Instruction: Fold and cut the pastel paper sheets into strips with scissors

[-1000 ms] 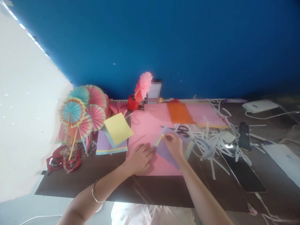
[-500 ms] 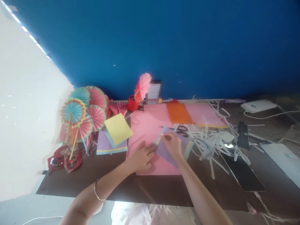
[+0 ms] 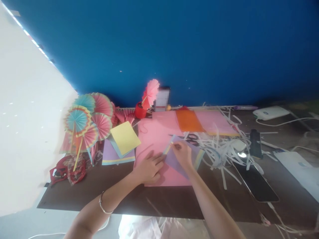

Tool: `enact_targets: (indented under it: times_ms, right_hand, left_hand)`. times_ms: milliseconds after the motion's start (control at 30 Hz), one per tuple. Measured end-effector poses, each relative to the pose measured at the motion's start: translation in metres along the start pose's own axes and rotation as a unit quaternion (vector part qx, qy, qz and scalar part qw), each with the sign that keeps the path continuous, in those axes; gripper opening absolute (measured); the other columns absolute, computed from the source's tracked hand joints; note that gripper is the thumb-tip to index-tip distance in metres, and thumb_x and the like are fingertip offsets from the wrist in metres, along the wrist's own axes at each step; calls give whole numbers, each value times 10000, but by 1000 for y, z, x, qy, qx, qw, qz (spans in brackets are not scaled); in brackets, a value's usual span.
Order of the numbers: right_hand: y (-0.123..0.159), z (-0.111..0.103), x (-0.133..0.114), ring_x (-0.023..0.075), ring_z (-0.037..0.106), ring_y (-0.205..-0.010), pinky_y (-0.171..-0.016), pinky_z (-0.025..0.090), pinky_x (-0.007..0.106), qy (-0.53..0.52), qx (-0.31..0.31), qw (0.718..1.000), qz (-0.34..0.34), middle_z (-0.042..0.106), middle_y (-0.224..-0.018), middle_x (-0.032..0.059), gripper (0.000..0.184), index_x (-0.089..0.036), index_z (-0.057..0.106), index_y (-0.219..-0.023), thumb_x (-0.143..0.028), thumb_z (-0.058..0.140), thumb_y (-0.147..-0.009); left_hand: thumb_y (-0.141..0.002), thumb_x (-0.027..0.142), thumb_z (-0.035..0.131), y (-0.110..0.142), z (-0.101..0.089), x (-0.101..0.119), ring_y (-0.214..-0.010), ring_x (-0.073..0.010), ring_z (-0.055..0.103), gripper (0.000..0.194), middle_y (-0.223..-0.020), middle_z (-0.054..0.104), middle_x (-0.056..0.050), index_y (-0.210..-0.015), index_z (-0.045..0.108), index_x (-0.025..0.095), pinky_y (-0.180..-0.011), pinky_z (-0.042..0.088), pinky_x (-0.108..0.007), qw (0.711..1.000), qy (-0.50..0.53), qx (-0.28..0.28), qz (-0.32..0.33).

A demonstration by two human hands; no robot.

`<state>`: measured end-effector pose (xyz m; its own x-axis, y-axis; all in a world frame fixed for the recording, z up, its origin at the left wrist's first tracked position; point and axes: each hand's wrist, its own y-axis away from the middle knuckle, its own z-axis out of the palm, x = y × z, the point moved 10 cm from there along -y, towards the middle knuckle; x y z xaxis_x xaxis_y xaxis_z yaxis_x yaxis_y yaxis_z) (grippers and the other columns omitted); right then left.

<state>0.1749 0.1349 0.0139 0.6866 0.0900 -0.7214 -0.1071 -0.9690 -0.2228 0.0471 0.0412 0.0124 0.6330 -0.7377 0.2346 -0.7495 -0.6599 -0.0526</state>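
A purple paper sheet (image 3: pixel 171 159) with yellow and light-blue strips along its edges lies slanted on a large pink sheet (image 3: pixel 147 141). My left hand (image 3: pixel 149 167) rests flat on the pink sheet, fingers spread, its fingertips touching the purple sheet's left edge. The fingers of my right hand (image 3: pixel 182 153) are pinched together over the purple sheet, at the upper end of the yellow paper strip (image 3: pixel 168 148) on that edge. My right hand and wrist cover part of the purple sheet. Scissors (image 3: pixel 193 138) lie just behind my right hand.
Pleated paper fans (image 3: pixel 87 116) stand at the left, near yellow and purple sheets (image 3: pixel 126 137). A red pot (image 3: pixel 141 111) holds a pink fan. Orange paper (image 3: pixel 188 120) lies at the back. White paper strips (image 3: pixel 219 152) are heaped at right, near a phone (image 3: pixel 258 184) and a white device (image 3: pixel 271 113).
The whole view has shifted slightly. Both hands keep the same places on the paper, and nothing else has visibly moved.
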Motion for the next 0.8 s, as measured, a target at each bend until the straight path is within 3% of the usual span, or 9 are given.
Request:
enact_targets:
  times_ms: [600,800]
  right_hand:
    - [0,1,-2,189,571,-604,-627,428,309,13,1,1000,-9,632,-636,53,238,-191,591,-627,-383,520,-748]
    - [-2,3,-3,190,570,-607,-633,430,313,12,-4,1000,-9,638,-651,56,246,-187,589,-634,-396,522,-745]
  left_hand:
    - [-754,230,425,1,-4,0,-1321,-212,264,428,-1419,338,-64,-1169,493,151,-1106,152,-454,1000,18,2,-6]
    - [-763,253,421,0,-1,-2,-1322,-224,257,486,-1415,344,-78,-1231,441,126,-1098,155,-481,1000,15,-3,-2]
